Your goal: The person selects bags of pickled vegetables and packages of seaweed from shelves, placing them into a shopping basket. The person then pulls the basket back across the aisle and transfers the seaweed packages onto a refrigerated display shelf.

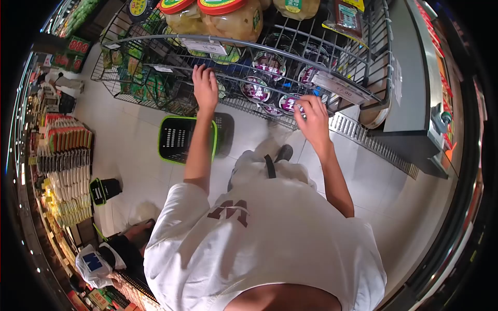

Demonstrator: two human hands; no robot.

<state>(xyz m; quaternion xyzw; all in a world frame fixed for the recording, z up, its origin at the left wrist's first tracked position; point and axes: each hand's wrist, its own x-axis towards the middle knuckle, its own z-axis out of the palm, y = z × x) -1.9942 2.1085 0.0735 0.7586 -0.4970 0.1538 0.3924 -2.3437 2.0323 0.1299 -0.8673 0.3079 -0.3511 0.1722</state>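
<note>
My left hand (205,88) is at the front wires of a display rack (244,51), fingers stretched upward and slightly bent, nothing visible in them. Farther right, my right hand (313,115) reaches to the rack's lower front with fingers apart and a little curled. Beside its fingertips lies a dark round pack with a purple label (288,102); whether they touch it I cannot tell. Several like it lie behind the wires, among them another purple-labelled pack (254,89) between my hands. Large red-lidded jars (233,20) stand on the upper tier.
A black shopping basket with a green rim (162,147) is on the floor below my left forearm. A second basket (105,191) sits farther left, near a person in a white cap (96,265). Stacked packets (65,171) line the left side; a grey counter (415,88) stands at right.
</note>
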